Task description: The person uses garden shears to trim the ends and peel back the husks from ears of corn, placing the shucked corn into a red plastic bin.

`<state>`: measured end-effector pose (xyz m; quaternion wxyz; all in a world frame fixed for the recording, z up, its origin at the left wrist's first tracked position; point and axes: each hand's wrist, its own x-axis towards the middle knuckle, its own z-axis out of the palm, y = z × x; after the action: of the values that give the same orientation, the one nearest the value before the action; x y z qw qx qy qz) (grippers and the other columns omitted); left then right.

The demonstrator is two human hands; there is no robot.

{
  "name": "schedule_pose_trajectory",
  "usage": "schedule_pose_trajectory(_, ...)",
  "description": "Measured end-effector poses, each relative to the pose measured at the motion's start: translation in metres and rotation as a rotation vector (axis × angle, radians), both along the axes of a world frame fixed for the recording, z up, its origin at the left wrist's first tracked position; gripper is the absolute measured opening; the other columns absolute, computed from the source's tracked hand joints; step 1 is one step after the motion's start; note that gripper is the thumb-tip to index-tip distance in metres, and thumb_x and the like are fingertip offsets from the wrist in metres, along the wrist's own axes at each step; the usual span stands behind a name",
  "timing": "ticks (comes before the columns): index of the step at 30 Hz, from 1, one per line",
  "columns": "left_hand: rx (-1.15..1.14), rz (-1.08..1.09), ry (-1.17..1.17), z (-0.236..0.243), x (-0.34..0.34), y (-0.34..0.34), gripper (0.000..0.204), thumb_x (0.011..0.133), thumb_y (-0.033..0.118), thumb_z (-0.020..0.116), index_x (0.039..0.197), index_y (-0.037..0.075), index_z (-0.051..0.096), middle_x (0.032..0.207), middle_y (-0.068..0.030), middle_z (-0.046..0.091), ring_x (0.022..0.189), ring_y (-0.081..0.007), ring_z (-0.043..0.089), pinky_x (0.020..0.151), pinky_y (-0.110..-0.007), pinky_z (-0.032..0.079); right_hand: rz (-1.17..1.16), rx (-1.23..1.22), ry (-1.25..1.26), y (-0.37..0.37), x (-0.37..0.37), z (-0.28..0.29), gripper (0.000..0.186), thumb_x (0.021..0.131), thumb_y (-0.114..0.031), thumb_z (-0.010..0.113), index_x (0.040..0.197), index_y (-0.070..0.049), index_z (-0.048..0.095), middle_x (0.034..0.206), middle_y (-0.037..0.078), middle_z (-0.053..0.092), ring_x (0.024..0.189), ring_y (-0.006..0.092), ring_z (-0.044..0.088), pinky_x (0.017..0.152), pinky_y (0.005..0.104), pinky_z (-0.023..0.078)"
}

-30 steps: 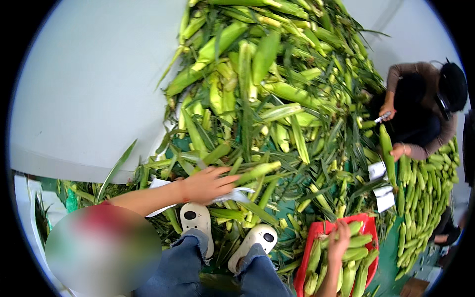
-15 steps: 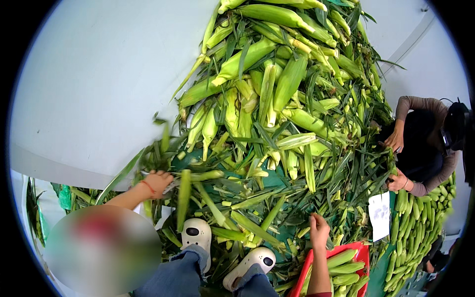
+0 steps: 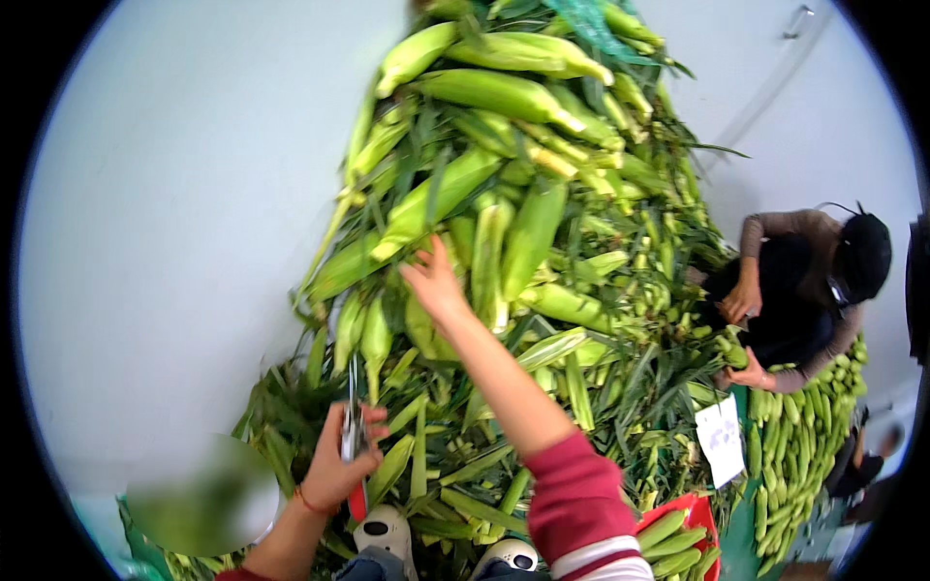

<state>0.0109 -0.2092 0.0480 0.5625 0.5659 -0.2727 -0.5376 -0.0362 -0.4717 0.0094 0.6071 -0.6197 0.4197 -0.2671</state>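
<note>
My left hand (image 3: pixel 339 463) grips a metal cutting tool (image 3: pixel 351 431) with a red handle, its tip pointing forward toward hanging corn ears (image 3: pixel 376 344). My right hand (image 3: pixel 431 276) reaches into the large pile of husked-on corn (image 3: pixel 523 237) with fingers apart, just below a pale green ear (image 3: pixel 426 203); whether the fingertips touch it I cannot tell. Loose leaves and cut stalks (image 3: pixel 455 479) lie around my white clogs (image 3: pixel 383 537). A red bin (image 3: pixel 703 523) of corn ears is at my lower right.
A co-worker (image 3: pixel 794 290) squats at the right, handling an ear beside a white paper (image 3: pixel 719 441). Trimmed ears (image 3: pixel 794 455) lie in rows behind. Another person (image 3: pixel 857 465) is farther back. A pale wall (image 3: pixel 174 194) borders the pile; green mesh (image 3: pixel 591 24) is at its top.
My left hand moved from the leaves at left and now holds the tool. My right hand moved from near the red bin up into the pile, fingers spreading.
</note>
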Motion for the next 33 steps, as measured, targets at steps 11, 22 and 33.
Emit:
schedule_pose_trajectory(11, 0.221, 0.227, 0.019, -0.036, 0.004, 0.001, 0.055, 0.067, 0.001, 0.057, 0.118, 0.007, 0.037, 0.105, -0.0080, 0.050, 0.096, -0.0192, 0.050, 0.082, -0.029, 0.041, -0.173, 0.540, -0.420, 0.026, -0.060, -0.020, 0.093, 0.075, -0.045, 0.068, 0.135, 0.004, 0.018, 0.134, 0.021, 0.036, 0.122, 0.0277, 0.037, 0.102, 0.0435, 0.029)
schedule_pose_trajectory(22, 0.449, -0.041, 0.206, -0.094, -0.049, 0.007, 0.062, 0.071, -0.002, 0.061, 0.126, 0.007, 0.034, 0.100, -0.0127, 0.052, 0.088, -0.0223, 0.052, 0.078, -0.037, 0.044, -0.148, 0.685, -0.272, 0.222, -0.318, -0.060, 0.082, 0.077, -0.025, 0.071, 0.137, -0.001, 0.020, 0.128, 0.016, 0.043, 0.111, 0.0210, 0.047, 0.093, 0.0330, 0.041)
schedule_pose_trajectory(33, 0.708, -0.429, 0.306, -0.074, -0.140, -0.036, 0.076, 0.071, 0.012, 0.068, 0.134, 0.006, 0.025, 0.105, -0.0160, 0.055, 0.103, -0.0316, 0.054, 0.092, -0.045, 0.042, -0.897, 0.610, -0.835, 0.196, -0.418, -0.083, 0.073, 0.075, -0.027, 0.073, 0.129, -0.001, 0.031, 0.129, 0.013, 0.045, 0.117, 0.0270, 0.045, 0.100, 0.0436, 0.037)
